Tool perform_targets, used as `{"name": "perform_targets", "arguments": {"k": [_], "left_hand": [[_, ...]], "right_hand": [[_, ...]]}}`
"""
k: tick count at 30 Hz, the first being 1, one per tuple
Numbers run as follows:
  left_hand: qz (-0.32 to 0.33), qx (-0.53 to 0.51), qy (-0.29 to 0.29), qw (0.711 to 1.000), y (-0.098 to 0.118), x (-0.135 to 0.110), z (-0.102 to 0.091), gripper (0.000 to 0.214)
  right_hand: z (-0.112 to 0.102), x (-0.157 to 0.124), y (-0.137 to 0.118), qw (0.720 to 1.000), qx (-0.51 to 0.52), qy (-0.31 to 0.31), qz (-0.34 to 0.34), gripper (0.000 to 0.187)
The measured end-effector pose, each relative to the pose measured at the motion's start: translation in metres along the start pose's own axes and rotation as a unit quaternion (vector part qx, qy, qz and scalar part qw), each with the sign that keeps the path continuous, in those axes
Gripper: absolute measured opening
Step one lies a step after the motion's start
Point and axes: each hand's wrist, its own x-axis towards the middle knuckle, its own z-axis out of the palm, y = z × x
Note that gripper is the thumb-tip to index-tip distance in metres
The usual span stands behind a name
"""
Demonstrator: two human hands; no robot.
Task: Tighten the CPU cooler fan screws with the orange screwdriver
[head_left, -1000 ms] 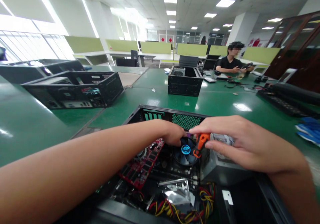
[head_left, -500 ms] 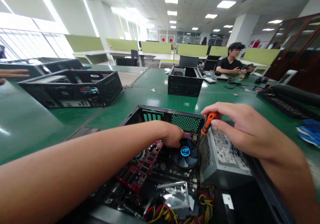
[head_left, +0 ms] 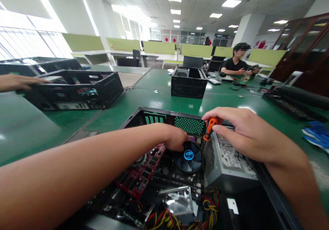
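Note:
My left hand (head_left: 176,138) reaches down into an open computer case (head_left: 156,115), at the upper left rim of the black CPU fan (head_left: 189,155) with its blue hub. Its fingers are curled, and their tips are hidden, so what they hold cannot be made out. Above the grey power supply (head_left: 228,168), my right hand (head_left: 238,129) grips an orange and black screwdriver (head_left: 210,127) at a tilt. The lower end of the screwdriver is near the fan's right side. A red circuit board (head_left: 142,171) lies in the case below my left forearm.
Coloured cables (head_left: 210,209) and a shiny metal bracket (head_left: 177,202) sit in the near part of the case. More cases stand on the green table, one at left (head_left: 108,91) and one farther back (head_left: 189,86). Another person's hand (head_left: 23,82) touches the left one. Blue gloves (head_left: 317,135) lie at right.
The other person's hand at the left has come farther into view and now rests on the black case there. My hands keep nearly the same places; the whole view has shifted slightly.

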Motion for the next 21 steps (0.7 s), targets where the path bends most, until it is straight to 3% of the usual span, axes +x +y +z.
{"name": "perform_targets", "arguments": {"k": [7,14,21], "left_hand": [[-0.003,0.006,0.003,1.000,-0.0009,0.0015,0.0016,0.053],[0.005,-0.002,0.001,1.000,-0.0033,0.0009,-0.0010,0.052],[0.015,-0.007,0.002,1.000,-0.0043,0.0017,0.0017,0.051]], "right_hand": [[-0.0020,0.0013,0.0032,1.000,-0.015,-0.008,0.023,0.014],[0.0005,0.0018,0.0008,1.000,0.008,-0.007,0.006,0.033],[-0.0064,-0.0014,-0.0021,0.998,0.062,0.032,0.012,0.023]]}}
